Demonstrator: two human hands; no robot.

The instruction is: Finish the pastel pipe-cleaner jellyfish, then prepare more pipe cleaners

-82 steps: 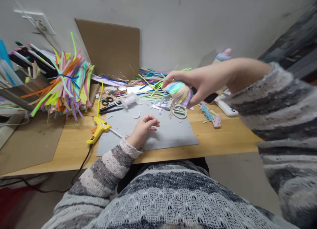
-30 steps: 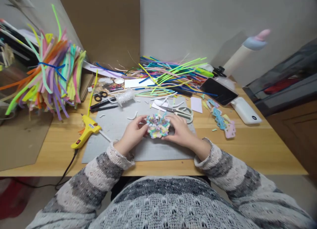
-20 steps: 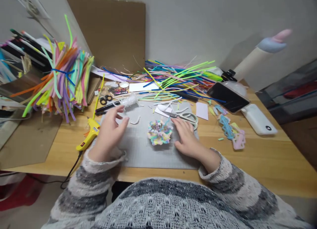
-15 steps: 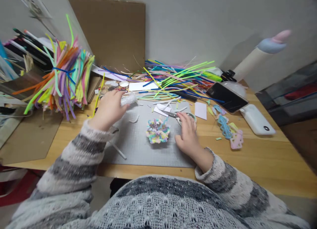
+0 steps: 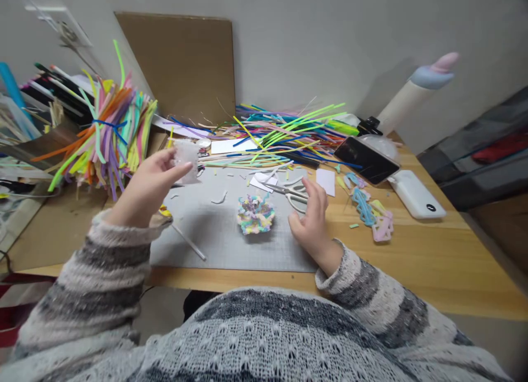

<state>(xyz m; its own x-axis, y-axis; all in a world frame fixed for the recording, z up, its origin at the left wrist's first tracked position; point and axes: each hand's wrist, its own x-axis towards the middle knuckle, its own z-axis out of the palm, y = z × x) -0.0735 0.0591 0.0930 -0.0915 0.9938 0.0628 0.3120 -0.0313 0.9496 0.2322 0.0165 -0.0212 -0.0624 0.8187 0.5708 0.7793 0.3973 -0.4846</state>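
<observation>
a long-sleeved knitted sweater [image 5: 268,343] was worn, its front shown at six o'clock, where a charcoal band was curved above pale grey openwork patterned with small pointed holes. the left sleeve [image 5: 86,277] at eight o'clock and the right sleeve [image 5: 383,288] at four were banded in off-white and flecked dark grey, and were ended in pale, textured cuffs [image 5: 330,277].

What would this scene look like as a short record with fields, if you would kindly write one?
left hand: holding a clear spool
right hand: raised beside the scissors, holding nothing visible
centre: fuzzy pastel piece on the gray mat
left side: tied bundle of fuzzy sticks; glue gun, mostly hidden
back: loose fuzzy sticks; cardboard against the wall
right side: dark-screened phone
</observation>
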